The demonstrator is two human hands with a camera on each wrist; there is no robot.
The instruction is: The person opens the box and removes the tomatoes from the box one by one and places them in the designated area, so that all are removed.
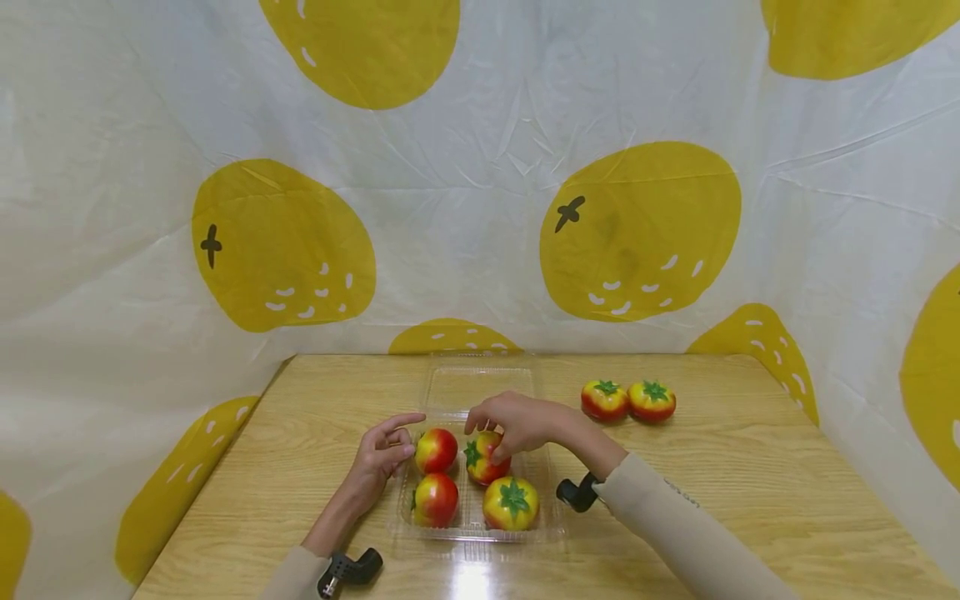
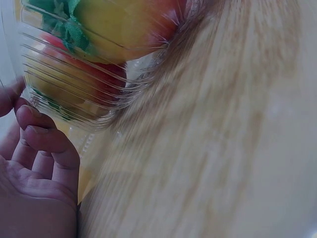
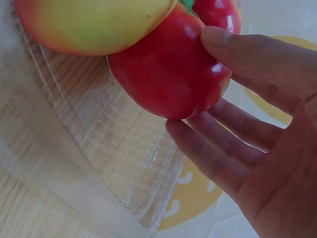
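A clear plastic clamshell container [image 1: 470, 533] lies with its lid folded back, several red-and-yellow artificial tomatoes inside. My right hand [image 1: 517, 421] grips the back-right tomato [image 1: 480, 467]; in the right wrist view, thumb and fingers lie around this red tomato [image 3: 168, 69]. Along the container's left edge is my left hand [image 1: 378, 454], index finger reaching out and the others bent. The left wrist view shows its fingers [image 2: 52, 141] pinching the ribbed plastic rim. Beside it sit a back-left tomato [image 1: 437, 451] and a front-left tomato [image 1: 435, 502]. A front-right tomato [image 1: 512, 504] shows its green leaves upward.
Two more tomatoes, one [image 1: 603, 401] touching the other [image 1: 652, 402], stand on the wooden table [image 1: 750, 500] at the back right. The transparent lid [image 1: 480, 387] lies toward the table's back edge. A fruit-printed curtain [image 1: 465, 233] hangs behind.
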